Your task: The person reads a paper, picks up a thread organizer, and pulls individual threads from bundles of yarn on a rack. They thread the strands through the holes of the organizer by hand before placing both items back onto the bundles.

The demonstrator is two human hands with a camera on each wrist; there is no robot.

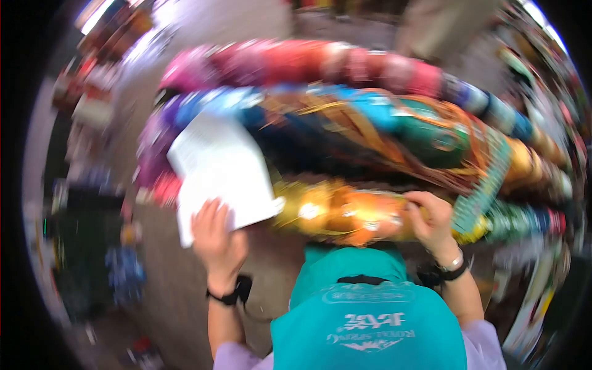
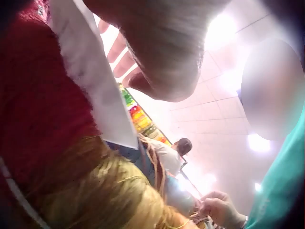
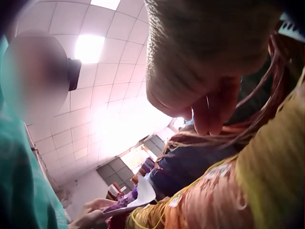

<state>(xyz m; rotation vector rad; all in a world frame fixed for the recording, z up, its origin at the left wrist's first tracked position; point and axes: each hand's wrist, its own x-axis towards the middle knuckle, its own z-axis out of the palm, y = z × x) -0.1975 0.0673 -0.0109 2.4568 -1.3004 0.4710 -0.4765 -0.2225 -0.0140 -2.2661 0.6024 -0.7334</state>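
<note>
My left hand (image 1: 219, 237) lies with straight fingers on the lower part of a white sheet (image 1: 225, 176). In the left wrist view, the sheet (image 2: 97, 81) slants between that hand (image 2: 157, 43) and dark red and yellow bundles. My right hand (image 1: 431, 222) is bent at the right end of the orange bundles (image 1: 364, 213) in the front row. Its fingers (image 3: 209, 112) curl downward in the right wrist view, above strand-wrapped yellow and salmon bundles (image 3: 214, 191); whether they pinch a strand cannot be told. Loose brown strands (image 1: 364, 126) lie across the middle row.
Behind the front row are a blue-green row and a pink-red row (image 1: 271, 61). A teal strip (image 1: 484, 185) lies at the right. Blurred goods line both sides, and a dark green area (image 1: 83, 240) is at the left. A person in white (image 2: 164, 155) is beyond the rows.
</note>
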